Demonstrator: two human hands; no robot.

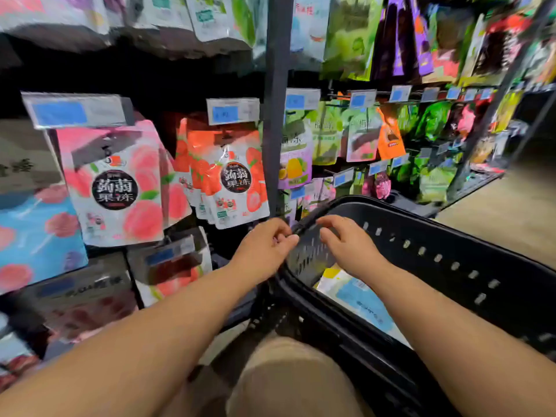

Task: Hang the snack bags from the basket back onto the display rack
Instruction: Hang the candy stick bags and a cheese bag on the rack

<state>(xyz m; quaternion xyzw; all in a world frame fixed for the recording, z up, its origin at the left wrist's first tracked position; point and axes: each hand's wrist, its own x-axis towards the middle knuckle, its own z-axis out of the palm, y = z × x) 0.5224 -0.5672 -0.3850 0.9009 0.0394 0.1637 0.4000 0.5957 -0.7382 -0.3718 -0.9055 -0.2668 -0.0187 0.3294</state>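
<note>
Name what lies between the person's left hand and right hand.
In the head view, the rim and slotted end wall of the black basket lie between the left hand and the right hand.

Rack [276, 130]: dark post, bags hang from it.
Left: pink peach bag [117, 182].
Middle: orange bag [234, 179].
Far right: green bags [326, 133].
Basket [451, 245]: black, near right, blue and white bag [361, 299] inside.

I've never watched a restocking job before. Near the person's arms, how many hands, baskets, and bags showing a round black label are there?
Hands: 2 (left hand, right hand)
Black basket: 1
Bags showing a round black label: 2 (pink peach bag, orange-red bag)
Total: 5
</note>
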